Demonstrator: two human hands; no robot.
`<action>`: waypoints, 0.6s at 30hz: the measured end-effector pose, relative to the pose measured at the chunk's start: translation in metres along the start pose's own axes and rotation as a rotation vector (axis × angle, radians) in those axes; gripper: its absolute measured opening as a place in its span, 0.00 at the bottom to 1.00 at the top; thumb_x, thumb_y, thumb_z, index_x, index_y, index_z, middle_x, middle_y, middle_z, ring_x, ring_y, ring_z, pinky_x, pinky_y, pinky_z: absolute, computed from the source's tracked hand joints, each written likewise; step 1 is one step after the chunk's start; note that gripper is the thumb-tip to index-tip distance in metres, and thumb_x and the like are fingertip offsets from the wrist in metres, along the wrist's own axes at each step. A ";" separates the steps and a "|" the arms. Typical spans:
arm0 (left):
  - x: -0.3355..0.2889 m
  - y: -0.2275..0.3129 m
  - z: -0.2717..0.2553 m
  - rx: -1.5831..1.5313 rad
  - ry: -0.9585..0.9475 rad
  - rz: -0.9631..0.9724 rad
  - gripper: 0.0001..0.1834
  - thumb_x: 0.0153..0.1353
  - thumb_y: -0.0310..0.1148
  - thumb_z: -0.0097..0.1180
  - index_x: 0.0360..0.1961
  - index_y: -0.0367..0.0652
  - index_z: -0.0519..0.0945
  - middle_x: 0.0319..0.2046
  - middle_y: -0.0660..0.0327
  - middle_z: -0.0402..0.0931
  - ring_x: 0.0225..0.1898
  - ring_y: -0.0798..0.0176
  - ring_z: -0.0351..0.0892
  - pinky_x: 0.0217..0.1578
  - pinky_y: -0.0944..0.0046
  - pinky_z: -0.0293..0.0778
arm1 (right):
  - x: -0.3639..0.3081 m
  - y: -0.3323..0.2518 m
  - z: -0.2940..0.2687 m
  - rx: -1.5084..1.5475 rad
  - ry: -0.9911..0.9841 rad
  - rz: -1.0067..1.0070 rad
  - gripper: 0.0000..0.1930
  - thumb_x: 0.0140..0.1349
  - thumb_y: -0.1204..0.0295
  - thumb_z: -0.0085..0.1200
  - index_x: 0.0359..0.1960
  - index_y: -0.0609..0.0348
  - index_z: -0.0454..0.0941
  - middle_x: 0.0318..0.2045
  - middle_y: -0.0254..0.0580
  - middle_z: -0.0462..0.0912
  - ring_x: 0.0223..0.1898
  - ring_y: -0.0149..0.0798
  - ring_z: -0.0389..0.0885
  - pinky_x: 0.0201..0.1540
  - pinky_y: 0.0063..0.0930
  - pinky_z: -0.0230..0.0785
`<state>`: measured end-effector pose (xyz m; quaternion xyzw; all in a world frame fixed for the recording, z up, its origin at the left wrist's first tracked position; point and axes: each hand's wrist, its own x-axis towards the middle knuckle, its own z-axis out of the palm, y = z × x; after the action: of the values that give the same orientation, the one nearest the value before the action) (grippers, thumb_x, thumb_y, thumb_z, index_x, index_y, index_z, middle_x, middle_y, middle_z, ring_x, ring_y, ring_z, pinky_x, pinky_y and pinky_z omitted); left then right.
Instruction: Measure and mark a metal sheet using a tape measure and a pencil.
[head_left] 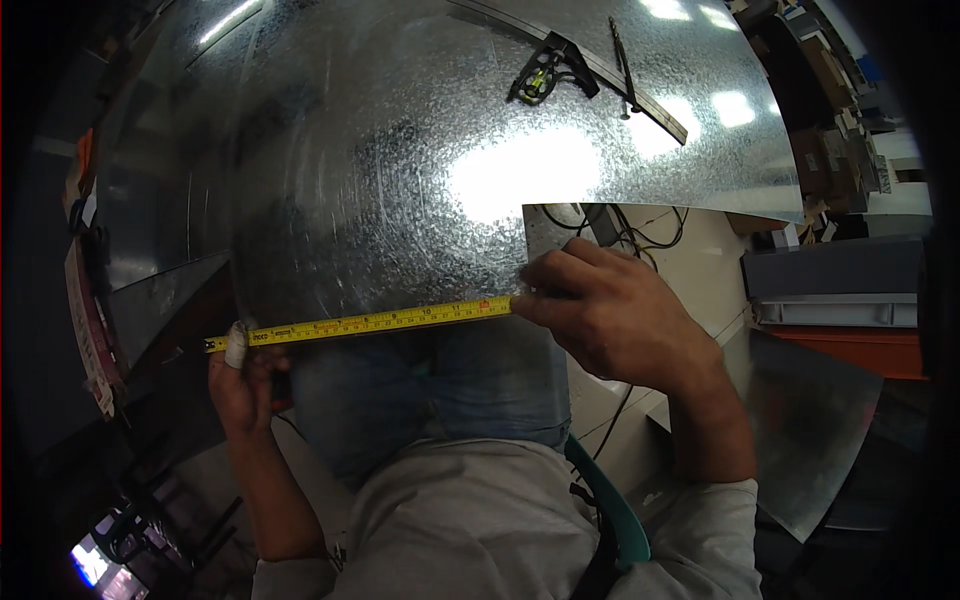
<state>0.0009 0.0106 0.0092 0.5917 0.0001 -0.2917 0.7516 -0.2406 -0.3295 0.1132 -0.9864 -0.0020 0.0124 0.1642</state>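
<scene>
A yellow tape measure blade (380,322) stretches along the near edge of a shiny galvanized metal sheet (340,210). At the tape's left end, my left hand (245,390) presses it with a thumb wrapped in white, the other fingers curled below. My right hand (635,320) is closed on the tape's other end, beside the corner where the sheet is cut away. The tape's case does not show. Farther back on the sheet lies a combination square with a black head (548,72) and a steel rule (640,100). A dark, thin pointed tool (621,60) rests across the rule.
Black cables (640,235) lie on the tiled floor (690,260) beyond the cut-out. Grey and orange bins (840,295) stand at the right, above a loose metal sheet (810,420). Cardboard boxes (825,160) are stacked at the far right. A lit screen (95,565) glows at lower left.
</scene>
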 end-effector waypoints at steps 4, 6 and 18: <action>-0.002 -0.003 -0.001 -0.026 0.023 -0.006 0.18 0.72 0.40 0.55 0.49 0.33 0.77 0.31 0.55 0.81 0.32 0.60 0.83 0.31 0.59 0.82 | 0.003 -0.001 -0.001 0.023 -0.005 -0.010 0.11 0.57 0.71 0.59 0.43 0.53 0.85 0.42 0.36 0.78 0.45 0.38 0.78 0.47 0.33 0.76; -0.003 -0.008 -0.002 -0.051 0.010 0.007 0.20 0.72 0.42 0.54 0.50 0.33 0.77 0.34 0.54 0.81 0.34 0.59 0.83 0.33 0.57 0.82 | 0.004 -0.002 -0.003 0.011 -0.017 -0.008 0.12 0.57 0.72 0.59 0.43 0.52 0.85 0.43 0.36 0.78 0.45 0.38 0.78 0.48 0.32 0.76; -0.033 -0.068 0.099 -0.259 -0.366 -0.196 0.26 0.71 0.52 0.52 0.49 0.35 0.76 0.38 0.48 0.82 0.36 0.52 0.85 0.39 0.49 0.82 | 0.009 -0.007 -0.008 0.013 -0.063 -0.025 0.15 0.56 0.75 0.60 0.46 0.51 0.85 0.45 0.38 0.79 0.48 0.40 0.79 0.50 0.33 0.77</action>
<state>-0.0909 -0.0721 -0.0103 0.4251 -0.0412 -0.4628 0.7768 -0.2311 -0.3259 0.1232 -0.9843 -0.0194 0.0414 0.1704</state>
